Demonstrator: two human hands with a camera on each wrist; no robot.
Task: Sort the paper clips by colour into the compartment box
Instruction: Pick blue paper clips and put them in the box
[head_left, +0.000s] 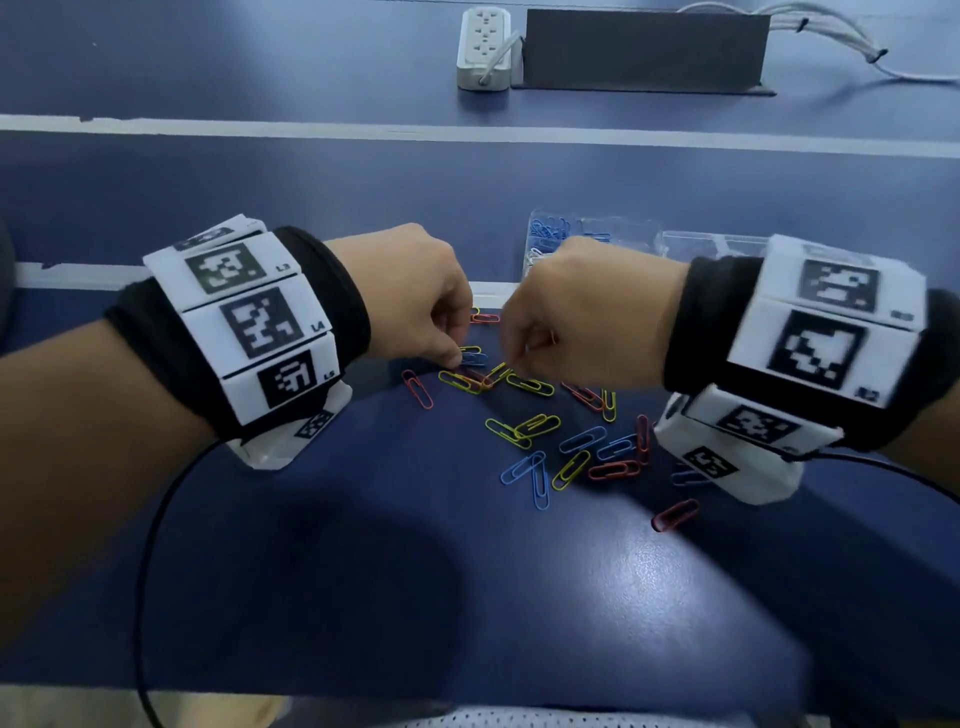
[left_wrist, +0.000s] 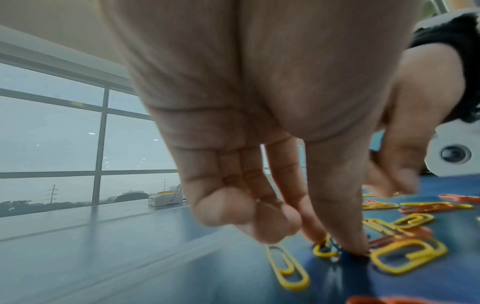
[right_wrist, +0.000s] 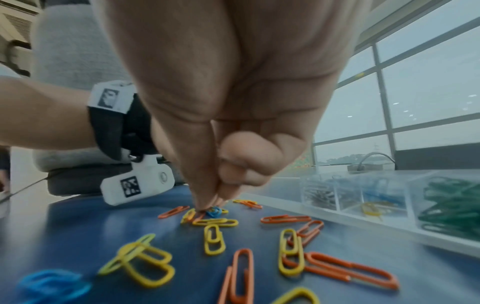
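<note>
Paper clips (head_left: 545, 431) in yellow, orange and blue lie scattered on the blue tabletop (head_left: 363, 571), most of them toward five o'clock from the two hands. Largest thing beyond them is the dark grey box (head_left: 644, 49) at twelve o'clock on the far side, with a white power strip (head_left: 484, 47) just beside it at its nine o'clock. Nearer, at one o'clock from the hands, stands the clear compartment box (right_wrist: 363, 214); in the right wrist view its compartments hold green clips (right_wrist: 451, 207) in the nearest one, blue clips (right_wrist: 381, 191) with a yellow clip (right_wrist: 371, 208) lying in front of them in the middle part, and silver clips (right_wrist: 319, 195) in the farthest one. The left hand (head_left: 410, 296) points down, its thumb and forefinger tips closed on a blue clip (left_wrist: 335, 246) that lies on the tabletop among yellow ones, the other fingers curled. The right hand (head_left: 582, 317) also points down with its fingertips pinched together on the pile; whether it grips a clip I cannot tell.
</note>
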